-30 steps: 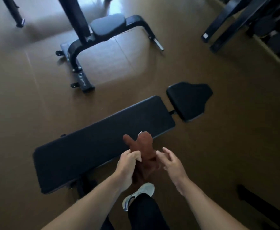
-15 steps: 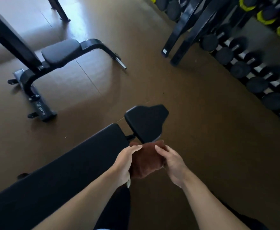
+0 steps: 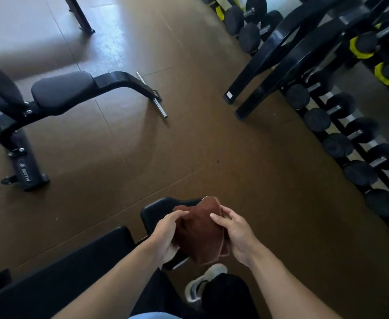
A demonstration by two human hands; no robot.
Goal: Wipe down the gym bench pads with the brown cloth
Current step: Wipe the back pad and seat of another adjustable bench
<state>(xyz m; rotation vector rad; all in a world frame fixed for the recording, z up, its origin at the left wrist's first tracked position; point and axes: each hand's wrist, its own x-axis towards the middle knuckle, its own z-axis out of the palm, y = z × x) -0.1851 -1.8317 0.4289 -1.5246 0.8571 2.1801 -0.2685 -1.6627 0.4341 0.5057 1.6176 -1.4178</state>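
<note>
a: entry, hands first. your left hand [image 3: 166, 233] grips the left side of the folded brown terry cloth [image 3: 199, 233]; fingers curled round its edge, thumb lying across the top.

b: and the right?

a: your right hand [image 3: 236, 236] holds the right side of the same cloth. thumb on the upper face, fingers wrapped round the stacked edges, where the folded layers show. both hands closed on the cloth, neither one spread flat.

b: pose of your arms?

a: both bare forearms reach forward from the bottom of the view and converge on the cloth, wrists roughly level, palms turned inward toward each other.

b: where does the cloth sit against the bench?

a: it is held in front of the small black padded seat [image 3: 156, 210] of the near bench, covering most of it. cannot tell whether the cloth touches that pad. the long black back pad [image 3: 69, 268] runs off to the lower left, just beside your left forearm.

b: surroundings?

a: brown rubber floor [image 3: 189, 134]; a second black bench with a curved steel frame [image 3: 62, 90] well apart at upper left; a rack of black dumbbells [image 3: 341, 139] along the right. one grey-and-white shoe [image 3: 204, 282] below the cloth.
</note>
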